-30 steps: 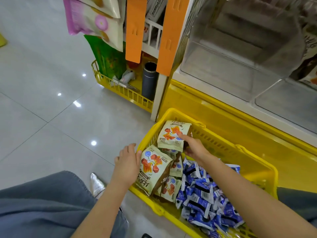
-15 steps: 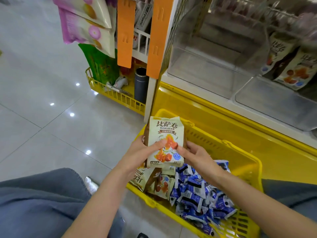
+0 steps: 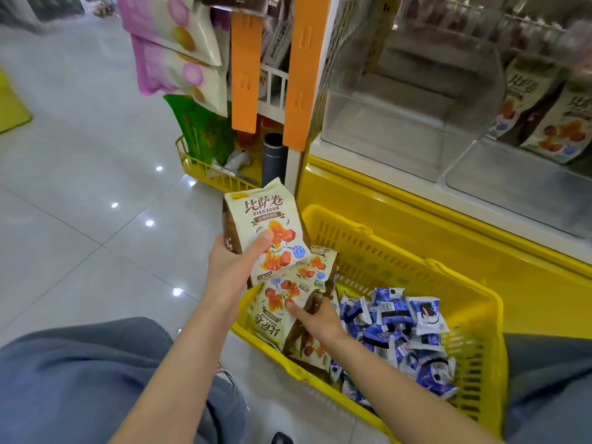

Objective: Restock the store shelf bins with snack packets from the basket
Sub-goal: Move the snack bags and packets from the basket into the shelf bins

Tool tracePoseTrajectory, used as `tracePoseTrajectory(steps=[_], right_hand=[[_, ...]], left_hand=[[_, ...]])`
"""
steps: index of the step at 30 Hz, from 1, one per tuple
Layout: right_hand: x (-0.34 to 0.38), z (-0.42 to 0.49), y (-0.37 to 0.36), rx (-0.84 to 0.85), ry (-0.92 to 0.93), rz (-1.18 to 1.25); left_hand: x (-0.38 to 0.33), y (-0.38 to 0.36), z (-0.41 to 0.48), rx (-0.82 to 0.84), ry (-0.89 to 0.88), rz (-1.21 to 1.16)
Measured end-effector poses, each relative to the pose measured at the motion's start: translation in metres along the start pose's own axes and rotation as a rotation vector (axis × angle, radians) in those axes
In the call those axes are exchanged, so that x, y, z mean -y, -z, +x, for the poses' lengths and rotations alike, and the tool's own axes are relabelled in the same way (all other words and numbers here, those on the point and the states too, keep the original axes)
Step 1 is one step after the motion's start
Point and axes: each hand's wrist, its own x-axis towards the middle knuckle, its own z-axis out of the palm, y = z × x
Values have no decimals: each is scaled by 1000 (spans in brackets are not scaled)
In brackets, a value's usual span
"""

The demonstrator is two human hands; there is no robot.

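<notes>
Two cream snack packets are in the person's grasp: the left hand, thumb across the front and fingers clamped behind, holds an upright packet over the 10 o'clock corner of the yellow basket. The right hand grips a second packet, printed side up and inverted, thumb on its face and fingers curled behind, at the basket's 9 o'clock end. Blue packets are heaped toward 4 o'clock of it, while a clear shelf bin stands at 1 o'clock, with matching packets at 2 o'clock.
</notes>
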Motion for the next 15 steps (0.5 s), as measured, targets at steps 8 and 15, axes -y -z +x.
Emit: tracePoseTrajectory(steps=[8, 15], right_hand=[[4, -4, 3, -80, 100, -73], [15, -21, 64, -46, 3, 294]], left_hand=[[-1, -7, 1, -26, -93, 79], [14, -9, 4, -100, -156, 217]])
